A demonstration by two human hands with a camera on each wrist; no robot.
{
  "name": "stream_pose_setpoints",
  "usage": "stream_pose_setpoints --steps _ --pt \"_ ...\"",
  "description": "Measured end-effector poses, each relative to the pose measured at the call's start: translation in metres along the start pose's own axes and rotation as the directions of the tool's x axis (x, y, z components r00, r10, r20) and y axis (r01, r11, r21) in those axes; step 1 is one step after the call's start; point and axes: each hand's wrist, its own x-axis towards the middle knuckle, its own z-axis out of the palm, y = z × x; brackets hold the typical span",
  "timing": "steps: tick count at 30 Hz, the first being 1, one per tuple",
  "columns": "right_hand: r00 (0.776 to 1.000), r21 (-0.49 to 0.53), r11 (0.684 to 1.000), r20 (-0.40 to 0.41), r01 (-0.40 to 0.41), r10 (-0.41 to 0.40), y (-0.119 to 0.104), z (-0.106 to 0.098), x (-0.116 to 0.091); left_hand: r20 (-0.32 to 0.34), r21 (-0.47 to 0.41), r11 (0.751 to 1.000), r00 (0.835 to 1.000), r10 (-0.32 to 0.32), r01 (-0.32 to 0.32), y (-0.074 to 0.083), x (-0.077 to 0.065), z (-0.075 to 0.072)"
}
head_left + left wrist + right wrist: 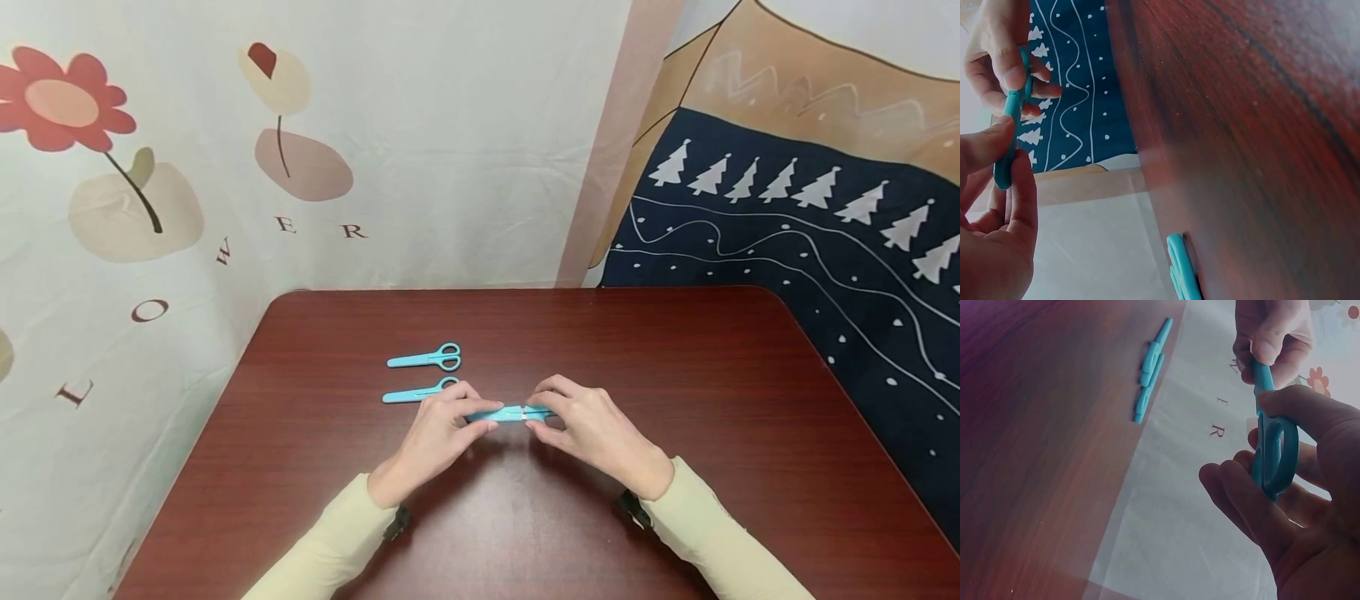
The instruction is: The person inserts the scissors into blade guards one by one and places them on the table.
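Both hands hold one pair of light-blue scissors point(1287, 456) above the table, in front of the body. My left hand point(442, 421) pinches the blade cover point(1011, 147) between thumb and fingers. My right hand point(588, 421) grips the handle end, its thumb on the handle base and its fingers around the loops. A narrow pale strip shows between cover and handles in the head view. Two more pairs lie left of centre: a farther pair of scissors point(425, 360) and a nearer pair of scissors point(412, 395), whose handle is partly hidden behind my left hand.
The dark red-brown table point(675, 350) has rounded far corners. Behind it hangs a pale cloth point(465, 167) with flowers and letters. A navy cloth point(750, 225) with white trees hangs at the right.
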Motion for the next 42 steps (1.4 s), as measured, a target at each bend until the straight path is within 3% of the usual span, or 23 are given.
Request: stream_pose_setpoints --steps 31,42 --pt "0.999 -0.005 0.999 -0.008 0.048 -0.048 0.0011 0.0026 -0.0012 0.026 -0.037 0.999 1.0 -0.016 0.017 -0.0012 0.0019 0.0023" --pt "0.998 -0.002 0.998 -0.01 0.057 -0.057 0.0022 0.0049 -0.0016 0.016 0.018 1.0 1.0 -0.003 0.002 -0.0005 0.0035 0.0027"
